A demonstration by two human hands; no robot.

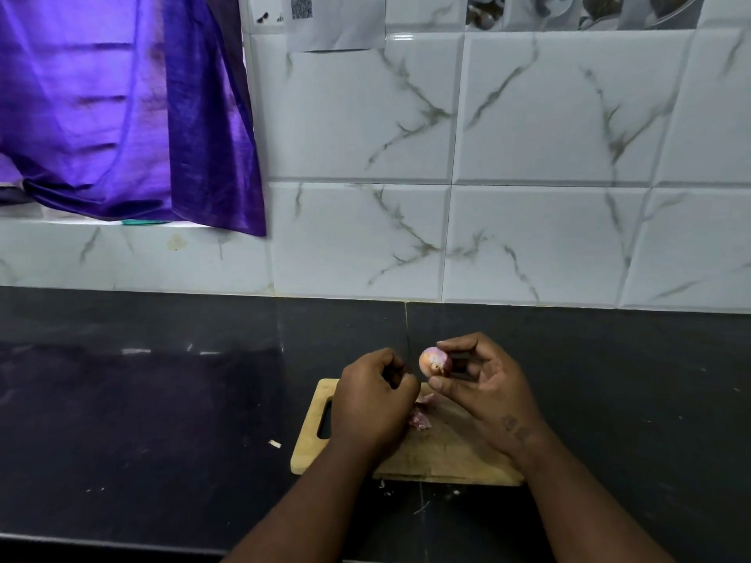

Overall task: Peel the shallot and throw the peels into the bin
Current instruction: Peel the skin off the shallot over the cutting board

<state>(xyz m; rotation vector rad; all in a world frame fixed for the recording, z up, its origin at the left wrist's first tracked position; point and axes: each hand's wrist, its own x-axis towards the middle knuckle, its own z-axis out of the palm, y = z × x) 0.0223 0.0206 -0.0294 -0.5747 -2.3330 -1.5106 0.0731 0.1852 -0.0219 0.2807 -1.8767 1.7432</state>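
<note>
My right hand (483, 384) pinches the shallot (434, 362) between thumb and fingertips, above the far edge of the board (447, 453), root end facing left. My left hand (372, 394) is curled just beside it; whether it grips a scrap I cannot tell. Peels (420, 418) lie on the board between my hands. I should catch the skin's loose edge with a nail, pull toward the root, and turn the bulb.

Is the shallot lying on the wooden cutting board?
No, the right hand holds the shallot up above the cutting board, where only peels lie.
</note>
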